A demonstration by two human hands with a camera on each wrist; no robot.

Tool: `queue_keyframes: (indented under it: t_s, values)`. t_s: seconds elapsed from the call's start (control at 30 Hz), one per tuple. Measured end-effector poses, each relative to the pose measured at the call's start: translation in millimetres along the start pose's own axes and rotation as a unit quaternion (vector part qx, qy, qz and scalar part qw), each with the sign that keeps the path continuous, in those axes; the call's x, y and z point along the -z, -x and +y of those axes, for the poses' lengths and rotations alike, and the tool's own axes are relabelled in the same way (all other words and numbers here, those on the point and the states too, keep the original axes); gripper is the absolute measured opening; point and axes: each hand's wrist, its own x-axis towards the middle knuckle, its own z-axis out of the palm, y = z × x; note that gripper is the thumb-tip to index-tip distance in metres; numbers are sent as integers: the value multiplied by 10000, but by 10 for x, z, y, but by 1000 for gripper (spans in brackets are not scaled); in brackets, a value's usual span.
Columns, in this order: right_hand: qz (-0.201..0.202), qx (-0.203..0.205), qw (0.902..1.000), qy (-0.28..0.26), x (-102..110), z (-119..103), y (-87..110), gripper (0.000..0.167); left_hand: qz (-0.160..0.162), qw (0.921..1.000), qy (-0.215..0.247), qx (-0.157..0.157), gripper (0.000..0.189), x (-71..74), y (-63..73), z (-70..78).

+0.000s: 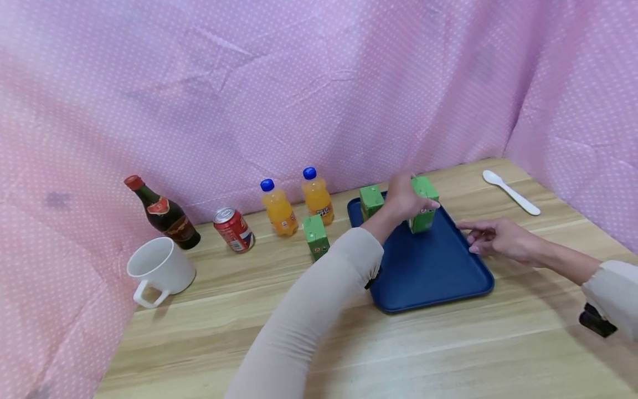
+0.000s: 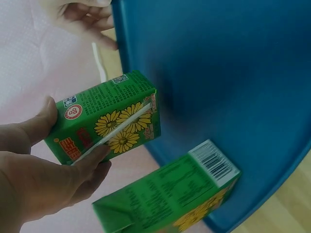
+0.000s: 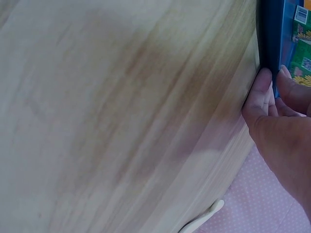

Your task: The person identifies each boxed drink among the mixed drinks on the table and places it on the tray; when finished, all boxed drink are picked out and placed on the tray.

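My left hand (image 1: 405,198) grips a green drink carton (image 1: 423,208) with yellow flowers and a straw on its side. The left wrist view shows thumb and fingers on opposite sides of this upright carton (image 2: 109,119). It is over the far right part of a blue tray (image 1: 433,266); whether its base touches the tray I cannot tell. Beside it, a second green carton (image 1: 371,200) stands on the tray's far left part. At the tray's right edge, my right hand (image 1: 503,239) holds the rim between thumb and fingers (image 3: 260,90).
Left of the tray stand a third green carton (image 1: 316,235), two orange drink bottles (image 1: 280,213) with blue caps, a red can (image 1: 234,230), a dark bottle (image 1: 171,219) and a white mug (image 1: 161,269). A white spoon (image 1: 513,194) lies at the right. Pink cloth (image 1: 299,83) hangs behind.
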Motion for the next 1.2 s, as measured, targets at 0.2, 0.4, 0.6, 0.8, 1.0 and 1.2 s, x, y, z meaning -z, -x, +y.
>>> queue_keyframes:
  t_s: [0.2, 0.4, 0.6, 0.8, 1.0, 1.2]
  values:
    - [54, 119, 9999, -36, -14, 14, 13, 59, -83, 9996, -212, -184, 65, -111, 11, -86]
    - [0, 1, 10000, -53, 0, 8, 27, 61, -80, 9978, -609, -232, 71, -147, 23, -122]
    - [-19, 15, 9999, -107, -4, 2, 17, 61, -162, 9982, -566, -130, 82, -157, 44, -124]
    - [-31, 21, 10000, -25, -11, 4, 5, 61, -181, 9950, -883, -437, 97, -91, 90, -77]
    - [-83, 60, 9999, -77, -12, 4, 10, 60, -102, 9899, -1020, -975, 94, 149, 255, 46]
    - [28, 340, 9993, 161, -23, 20, 28, 58, -50, 9802, -985, -1715, 86, 471, 517, 56]
